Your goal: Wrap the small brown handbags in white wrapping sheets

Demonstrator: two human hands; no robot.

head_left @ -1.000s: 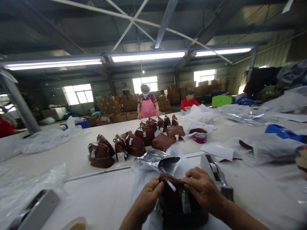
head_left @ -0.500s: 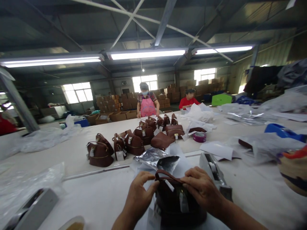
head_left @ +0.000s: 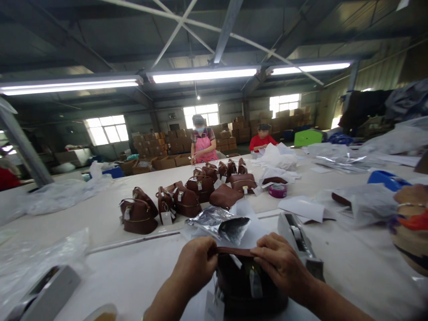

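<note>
A dark brown handbag (head_left: 252, 290) stands upright on the white table right in front of me, a clear-wrapped tag hanging on its front. Its brown handle (head_left: 235, 251) is stretched flat between my hands. My left hand (head_left: 197, 263) is closed on the handle's left end, fingers curled in. At the right end, my right hand (head_left: 282, 263) pinches the handle between thumb and fingers. A white tag (head_left: 214, 306) hangs at the bag's lower left. Just beyond the bag lies an open silver foil bag (head_left: 219, 223) on white paper.
Several brown handbags (head_left: 138, 216) stand across the table (head_left: 133, 267). A tape dispenser (head_left: 297, 236) is by my right hand, another (head_left: 47, 294) at lower left. Purple tape (head_left: 277, 191) lies beyond. Two people (head_left: 203, 145) are across the table; someone's patterned sleeve (head_left: 411, 227) shows at right.
My left hand has turned and closed round the handle's left end, and the handle has gone from arched to flat. The person in the pink apron has brought both hands together.
</note>
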